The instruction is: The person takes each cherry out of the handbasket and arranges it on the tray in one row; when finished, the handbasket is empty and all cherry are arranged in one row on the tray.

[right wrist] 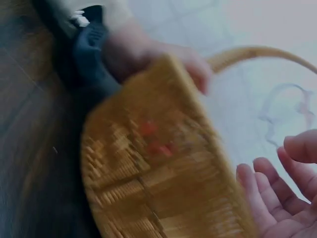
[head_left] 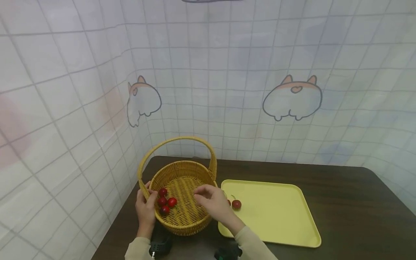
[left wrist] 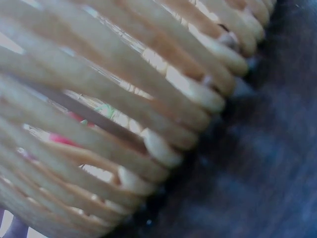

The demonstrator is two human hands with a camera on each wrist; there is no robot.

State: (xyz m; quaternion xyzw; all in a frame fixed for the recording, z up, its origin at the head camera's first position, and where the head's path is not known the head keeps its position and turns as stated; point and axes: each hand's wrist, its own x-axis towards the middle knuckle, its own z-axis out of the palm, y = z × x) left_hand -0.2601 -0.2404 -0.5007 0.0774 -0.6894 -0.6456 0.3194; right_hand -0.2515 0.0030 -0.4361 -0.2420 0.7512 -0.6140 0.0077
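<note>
Cherries (head_left: 236, 204) are lying on the yellow tray (head_left: 273, 213), just right of the nearer right hand (head_left: 215, 203), which is hovering over the basket (head_left: 191, 228), fingers loosely curved and empty, while the left hand (head_left: 146, 211) is gripping it.

Looks like a little screened-off corner to me, though I honestly can't tell if it's in a home or a studio. Rumpled white sheets (head_left: 214, 90) with a grid print rise behind and left of a dark table (head_left: 351, 202), and they've got chubby cartoon animals (head_left: 292, 103) on them lol.
</note>
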